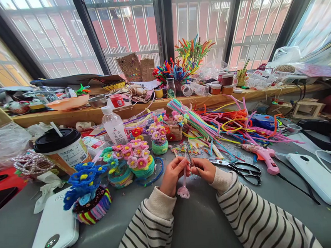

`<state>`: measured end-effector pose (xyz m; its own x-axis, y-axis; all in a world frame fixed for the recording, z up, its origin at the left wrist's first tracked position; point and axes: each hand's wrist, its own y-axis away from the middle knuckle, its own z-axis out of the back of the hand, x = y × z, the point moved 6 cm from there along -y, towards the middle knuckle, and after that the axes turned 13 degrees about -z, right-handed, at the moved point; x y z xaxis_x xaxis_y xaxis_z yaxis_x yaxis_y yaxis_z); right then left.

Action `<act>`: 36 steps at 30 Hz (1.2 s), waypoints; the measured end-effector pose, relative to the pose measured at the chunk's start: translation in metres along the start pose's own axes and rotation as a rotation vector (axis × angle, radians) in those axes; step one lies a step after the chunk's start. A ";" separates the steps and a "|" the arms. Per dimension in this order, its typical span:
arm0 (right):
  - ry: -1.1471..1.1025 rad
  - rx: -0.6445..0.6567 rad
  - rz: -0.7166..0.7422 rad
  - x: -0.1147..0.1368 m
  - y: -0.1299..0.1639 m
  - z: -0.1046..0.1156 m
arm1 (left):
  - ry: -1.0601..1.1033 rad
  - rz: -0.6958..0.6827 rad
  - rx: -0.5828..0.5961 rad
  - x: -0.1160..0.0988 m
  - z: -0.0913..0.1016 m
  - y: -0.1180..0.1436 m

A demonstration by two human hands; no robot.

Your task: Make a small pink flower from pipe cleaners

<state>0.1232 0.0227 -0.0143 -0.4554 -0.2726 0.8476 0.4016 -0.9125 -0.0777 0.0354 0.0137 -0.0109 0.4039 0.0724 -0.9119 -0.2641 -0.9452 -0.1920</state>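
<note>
My left hand pinches the stem of a pale pink pipe-cleaner flower, whose petals hang downward just above the grey table. Close beside it, my right hand is closed on a slim dark metal tool that points up and away. Its kind is unclear, as fingers cover most of it. The two hands nearly meet at the stem. Large black-handled scissors lie to the right of my right hand. Left of my hands stands a pot of pink pipe-cleaner flowers.
Loose pipe cleaners are heaped behind my hands. A pink glue gun and a white power bank lie at right. On the left are a blue flower pot, another power bank, a lidded cup and a bottle.
</note>
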 end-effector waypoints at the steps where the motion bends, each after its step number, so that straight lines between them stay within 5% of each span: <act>1: 0.000 0.000 -0.002 0.000 0.000 0.000 | 0.006 -0.001 0.003 0.000 0.000 0.000; 19: -0.094 -0.143 -0.027 -0.006 -0.003 0.010 | 0.033 0.011 -0.056 0.007 0.006 -0.002; 36: 0.065 -0.070 0.025 0.001 0.000 0.000 | 0.008 -0.037 -0.190 0.003 0.013 -0.003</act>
<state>0.1230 0.0222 -0.0132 -0.4974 -0.3122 0.8094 0.3579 -0.9237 -0.1363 0.0257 0.0210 -0.0177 0.4173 0.1067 -0.9025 -0.0789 -0.9851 -0.1529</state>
